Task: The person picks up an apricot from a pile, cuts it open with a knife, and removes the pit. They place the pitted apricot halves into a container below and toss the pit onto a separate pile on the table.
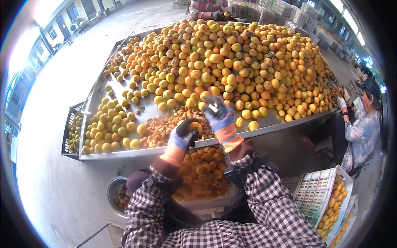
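**Position.** The left hand, gloved, has its fingers closed round one apricot, just above the near rim of the metal table. The right hand, also gloved, is raised just beside it with the fingers curled. A small white item shows at those fingers. It cannot be told what it is or whether the hand grips it.

**Surroundings.** The main pile of fruit covers the far and right parts of the table. A heap of darker pieces lies on the table just left of the held apricot. A tub of orange fruit pieces sits under the table edge, below both hands. A metal bowl stands on the floor to the left, and a white crate, partly filled, stands to the right. A co-worker sits at the right end of the table.

**Handling, as judged.**
1. Hold the apricot with the fingertips, firmly enough to stop it turning. Soft fruit probably bruises under a hard squeeze.
2. Work over the table rim, so that anything dropped lands in the tub and not in the lap.
3. Bring the right hand to the fruit, and place the left fingertips clear of the point of contact.
4. Separate the darker heap from the whole fruit.
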Demonstrator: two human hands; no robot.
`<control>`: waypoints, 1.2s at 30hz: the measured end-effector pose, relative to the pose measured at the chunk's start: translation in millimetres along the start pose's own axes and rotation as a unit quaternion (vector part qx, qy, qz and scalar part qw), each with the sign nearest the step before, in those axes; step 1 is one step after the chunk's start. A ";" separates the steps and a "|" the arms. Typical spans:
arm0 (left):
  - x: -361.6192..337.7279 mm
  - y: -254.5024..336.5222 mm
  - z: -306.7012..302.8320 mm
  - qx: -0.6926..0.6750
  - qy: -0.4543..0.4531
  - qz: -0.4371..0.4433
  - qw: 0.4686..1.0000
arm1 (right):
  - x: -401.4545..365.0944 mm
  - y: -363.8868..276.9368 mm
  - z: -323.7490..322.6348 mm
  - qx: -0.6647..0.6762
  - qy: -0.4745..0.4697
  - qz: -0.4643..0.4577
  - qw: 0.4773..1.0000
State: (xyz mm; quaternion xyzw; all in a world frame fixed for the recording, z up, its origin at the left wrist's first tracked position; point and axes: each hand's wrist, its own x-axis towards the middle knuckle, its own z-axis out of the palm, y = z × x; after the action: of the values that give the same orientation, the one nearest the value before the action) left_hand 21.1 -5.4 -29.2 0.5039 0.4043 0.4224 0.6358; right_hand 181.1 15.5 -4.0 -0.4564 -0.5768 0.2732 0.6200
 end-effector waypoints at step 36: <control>6.4 -12.7 19.5 0.332 -0.028 0.276 0.901 | 5.4 -3.1 5.4 0.410 0.200 0.328 0.827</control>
State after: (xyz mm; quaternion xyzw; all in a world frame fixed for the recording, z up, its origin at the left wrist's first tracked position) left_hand 43.0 -6.9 -39.1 0.7890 0.3478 0.4080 0.3001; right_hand 176.3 20.2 0.8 -0.3675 -0.0911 0.5746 0.7256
